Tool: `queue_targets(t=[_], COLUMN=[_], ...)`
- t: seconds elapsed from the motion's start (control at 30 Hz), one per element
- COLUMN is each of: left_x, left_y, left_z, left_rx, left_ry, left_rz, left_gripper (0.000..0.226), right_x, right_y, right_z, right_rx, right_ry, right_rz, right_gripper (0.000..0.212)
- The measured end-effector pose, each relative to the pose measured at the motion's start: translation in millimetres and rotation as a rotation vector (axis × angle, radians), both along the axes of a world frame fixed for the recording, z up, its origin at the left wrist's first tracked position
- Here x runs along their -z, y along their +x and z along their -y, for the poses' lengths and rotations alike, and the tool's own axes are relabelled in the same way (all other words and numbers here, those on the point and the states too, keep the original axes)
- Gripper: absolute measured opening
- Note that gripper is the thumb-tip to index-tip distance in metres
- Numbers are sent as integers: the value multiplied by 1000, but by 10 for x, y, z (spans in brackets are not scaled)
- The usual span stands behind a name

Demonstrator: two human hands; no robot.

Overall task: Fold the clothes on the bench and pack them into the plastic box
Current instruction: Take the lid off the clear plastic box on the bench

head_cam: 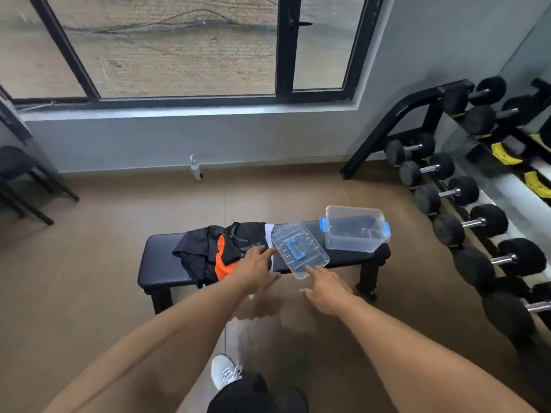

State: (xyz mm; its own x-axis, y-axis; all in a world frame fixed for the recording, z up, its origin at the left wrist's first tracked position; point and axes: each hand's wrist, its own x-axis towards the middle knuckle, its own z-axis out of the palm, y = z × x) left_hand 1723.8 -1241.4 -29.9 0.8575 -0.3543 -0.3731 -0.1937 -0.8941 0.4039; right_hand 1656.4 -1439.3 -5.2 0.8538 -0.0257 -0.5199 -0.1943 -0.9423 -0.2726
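the clothes point(220, 251) look soft, light and limp; best pinched at an edge just beyond the left hand point(256, 268) fingertips; right hand point(325, 290) hovers spread-fingered and empty below the lid point(299, 250).

This is a gym room. A long rack point(417, 114) on the right holds rows of round black dumbbells point(447, 193) — small ones and big ones. A black padded workout bench point(161, 260) stands in the middle of the brown floor point(104, 263). A big window point(179, 46) with a black frame looks out at a brick wall — the room's own walls are plain grey.
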Motion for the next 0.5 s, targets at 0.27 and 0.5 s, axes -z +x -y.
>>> queue_targets(t=[0.27,0.5], left_x=[167,961], left_y=[1080,1643], left_z=[-433,-889], left_rx=[-99,-309], left_ry=[-57,-69], left_rz=[73,260], left_gripper=[74,71], right_x=[383,1367], right_y=[1291,2356], right_z=[-345,-480], right_rx=[-23,-176], right_ry=[40,107], right_rz=[52,89], right_gripper=[67,67])
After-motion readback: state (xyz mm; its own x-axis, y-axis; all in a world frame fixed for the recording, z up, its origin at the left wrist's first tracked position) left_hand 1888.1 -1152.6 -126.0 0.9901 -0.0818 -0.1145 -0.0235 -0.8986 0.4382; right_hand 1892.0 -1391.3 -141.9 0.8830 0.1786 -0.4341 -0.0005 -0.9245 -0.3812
